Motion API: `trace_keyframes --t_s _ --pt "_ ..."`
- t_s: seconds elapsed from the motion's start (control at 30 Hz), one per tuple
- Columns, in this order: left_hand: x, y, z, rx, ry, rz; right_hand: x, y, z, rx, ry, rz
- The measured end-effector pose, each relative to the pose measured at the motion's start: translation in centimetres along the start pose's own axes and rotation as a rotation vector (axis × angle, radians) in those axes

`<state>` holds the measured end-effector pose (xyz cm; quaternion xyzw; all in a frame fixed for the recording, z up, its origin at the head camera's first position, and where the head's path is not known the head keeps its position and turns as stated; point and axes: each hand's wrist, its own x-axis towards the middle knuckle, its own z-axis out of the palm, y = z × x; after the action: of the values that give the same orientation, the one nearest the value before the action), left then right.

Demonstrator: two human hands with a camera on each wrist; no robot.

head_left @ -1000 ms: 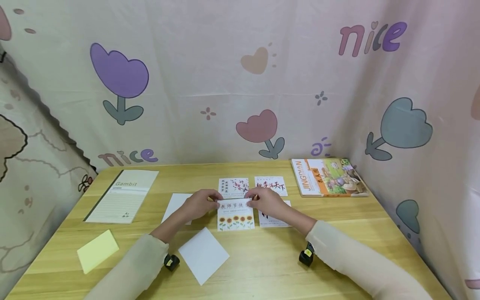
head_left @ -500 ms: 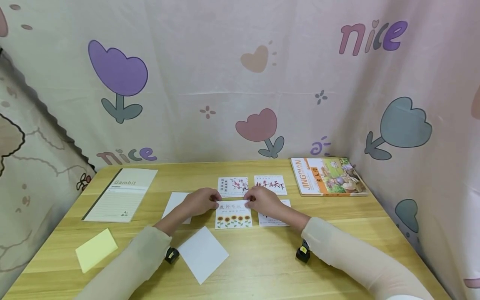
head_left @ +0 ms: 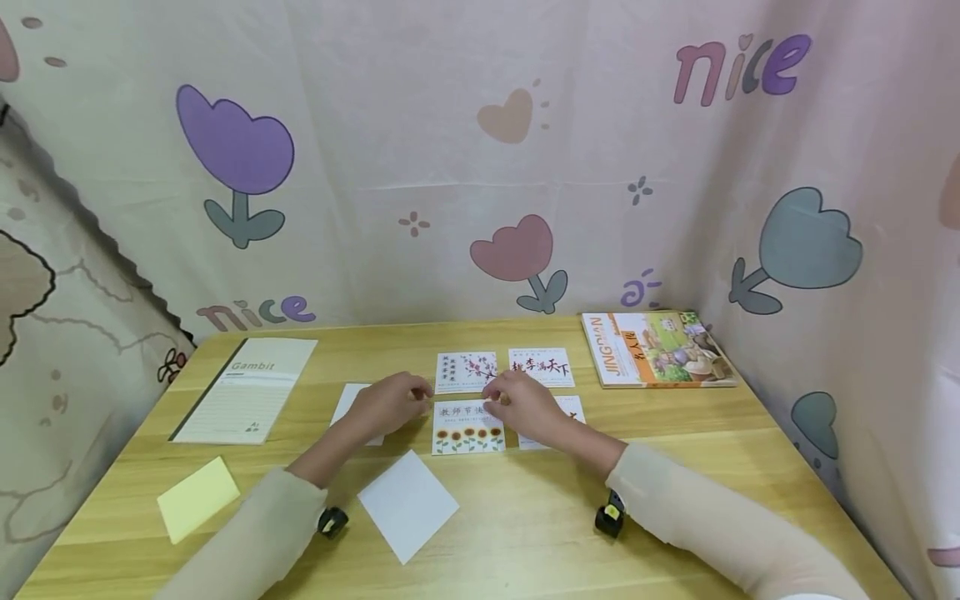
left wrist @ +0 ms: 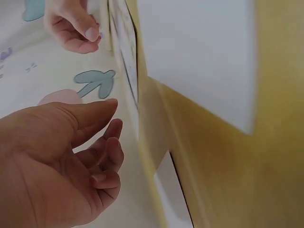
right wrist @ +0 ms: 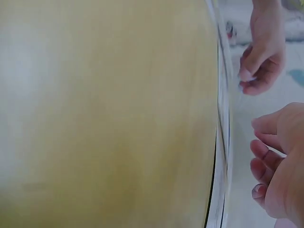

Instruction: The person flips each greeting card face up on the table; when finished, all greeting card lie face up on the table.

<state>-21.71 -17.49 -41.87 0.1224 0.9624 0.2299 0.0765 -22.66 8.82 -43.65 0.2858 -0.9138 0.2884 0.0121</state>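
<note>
The sunflower card (head_left: 468, 440) lies flat on the wooden table, its printed face up. Just off its upper left corner, my left hand (head_left: 392, 406) is loosely curled; in the left wrist view its thumb and fingers are apart with nothing between them. My right hand (head_left: 528, 408) hovers over the card's upper right corner and covers part of its lettering. Bent, relaxed fingers (right wrist: 260, 169) in the right wrist view hold nothing. Directly behind lies a blossom card (head_left: 468, 367), beside a card with large brush characters (head_left: 542, 367). Another printed card (head_left: 572, 407) is partly hidden under my right hand.
A white sheet (head_left: 408, 507) lies turned cornerwise in front, and another white sheet (head_left: 347, 400) is partly under my left hand. At left are a notebook (head_left: 247, 392) and a yellow paper pad (head_left: 198, 498). A magazine (head_left: 660, 350) lies at the back right.
Both hands have let go of the sunflower card's top edge, and it now lies in line with the other cards. My left hand has drawn away to the left; the right has lifted slightly.
</note>
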Motion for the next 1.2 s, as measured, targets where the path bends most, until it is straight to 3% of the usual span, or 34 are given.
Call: trace_keyframes --t_s 0.27,0.4,0.53,0.7,0.87,1.2 --pt "-5.2 -2.2 -1.0 -0.078 0.026 -0.021 -0.8 -3.2 1.7 0.138 -0.068 -0.059" --pt "-7.2 -4.0 -1.9 -0.084 0.072 -0.028 0.5 -4.4 2.7 0.134 -0.077 -0.087" --pt "-8.2 -6.1 -3.0 -0.093 0.074 -0.060 2.6 -5.5 3.6 0.177 -0.127 -0.082" --pt "-7.7 -8.7 -4.3 -0.110 0.057 -0.090 5.4 -6.5 5.0 0.233 -0.161 -0.064" --pt "-5.6 -10.9 -5.2 -0.175 0.028 -0.059 8.0 -6.6 6.6 0.247 -0.153 -0.041" --pt "-2.2 -14.0 -6.0 -0.201 0.010 -0.012 11.7 -6.7 8.8 0.057 -0.122 -0.013"
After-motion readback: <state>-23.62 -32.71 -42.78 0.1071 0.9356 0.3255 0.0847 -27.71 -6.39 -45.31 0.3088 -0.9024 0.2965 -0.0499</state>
